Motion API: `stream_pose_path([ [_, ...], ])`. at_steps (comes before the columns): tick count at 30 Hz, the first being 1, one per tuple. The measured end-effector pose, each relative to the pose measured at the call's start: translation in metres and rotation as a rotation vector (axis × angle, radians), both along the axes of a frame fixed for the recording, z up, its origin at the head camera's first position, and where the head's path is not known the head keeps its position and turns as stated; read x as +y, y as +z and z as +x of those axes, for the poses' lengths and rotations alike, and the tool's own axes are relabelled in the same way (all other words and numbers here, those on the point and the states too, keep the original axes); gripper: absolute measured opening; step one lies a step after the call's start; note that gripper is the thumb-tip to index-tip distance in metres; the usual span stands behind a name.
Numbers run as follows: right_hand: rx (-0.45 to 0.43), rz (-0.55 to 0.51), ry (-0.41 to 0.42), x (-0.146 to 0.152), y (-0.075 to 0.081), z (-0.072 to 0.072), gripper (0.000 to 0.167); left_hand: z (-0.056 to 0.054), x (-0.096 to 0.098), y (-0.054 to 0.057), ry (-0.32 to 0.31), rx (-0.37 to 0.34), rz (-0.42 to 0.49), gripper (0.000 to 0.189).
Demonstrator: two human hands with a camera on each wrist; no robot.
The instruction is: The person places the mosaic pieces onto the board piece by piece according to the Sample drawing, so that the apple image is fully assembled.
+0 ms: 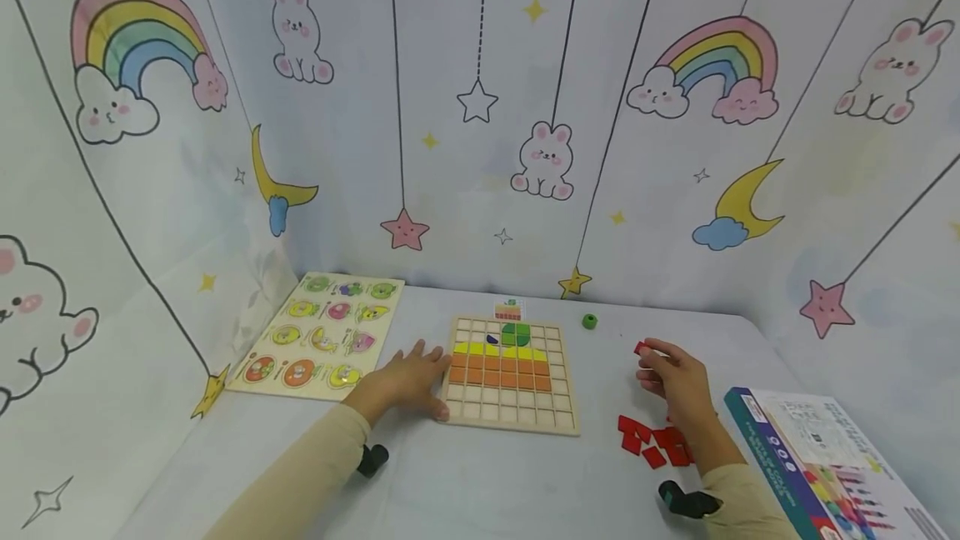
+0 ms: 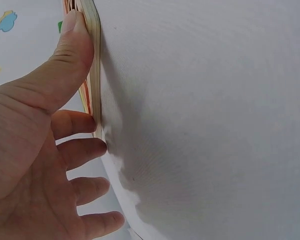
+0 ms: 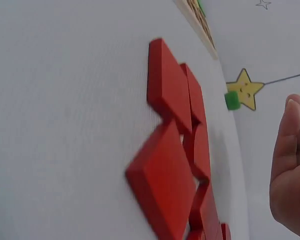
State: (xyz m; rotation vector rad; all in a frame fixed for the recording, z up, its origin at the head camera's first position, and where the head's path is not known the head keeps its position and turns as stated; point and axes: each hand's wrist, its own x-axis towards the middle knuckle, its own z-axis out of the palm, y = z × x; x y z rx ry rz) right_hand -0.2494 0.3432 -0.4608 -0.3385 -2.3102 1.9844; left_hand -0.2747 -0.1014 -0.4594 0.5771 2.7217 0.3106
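Observation:
A wooden grid board (image 1: 510,417) lies in the middle of the table, with orange tiles (image 1: 501,373), yellow pieces (image 1: 495,351), a green piece (image 1: 516,334) and a small dark blue piece (image 1: 492,339) in its cells. My left hand (image 1: 408,382) rests at its left edge; in the left wrist view the thumb (image 2: 76,47) lies against the board's side, fingers spread. To the right of the board, my right hand (image 1: 681,382) pinches a small red tile (image 1: 640,347) between thumb and fingertips. Loose red tiles (image 1: 654,457) are scattered below that hand; the right wrist view shows several red tiles (image 3: 165,175) close up.
A picture card (image 1: 510,310) stands behind the board, and a small green piece (image 1: 589,322) sits to its right. A fruit puzzle board (image 1: 330,390) lies at the left. A printed box (image 1: 817,440) occupies the right side. Patterned cloth (image 1: 480,257) hangs behind.

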Motion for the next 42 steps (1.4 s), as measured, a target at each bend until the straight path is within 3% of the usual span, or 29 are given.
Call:
stream_pose_path([
  [4, -0.006, -0.102, 0.043, -0.021, 0.004, -0.006, 0.054, 0.001, 0.000, 0.003, -0.008, 0.016, -0.001, 0.099],
  [14, -0.006, -0.148, 0.115, -0.094, 0.002, -0.025, 0.045, 0.000, 0.000, 0.002, 0.012, -0.007, 0.007, 0.100],
  [20, 0.035, -0.119, 0.193, -0.132, -0.005, -0.033, 0.043, -0.002, -0.001, 0.001, 0.010, 0.008, 0.018, 0.100],
  [25, 0.007, -0.086, 0.259, -0.161, -0.016, -0.033, 0.044, -0.002, -0.001, -0.002, 0.009, 0.008, 0.033, 0.100],
  [36, -0.076, 0.186, 0.538, -0.229, -0.025, -0.013, 0.031, 0.000, 0.001, -0.001, 0.025, 0.003, 0.016, 0.099],
  [42, -0.041, 0.376, 0.568, -0.248, -0.022, -0.007, 0.021, 0.001, 0.003, 0.000, 0.034, 0.001, 0.007, 0.099],
])
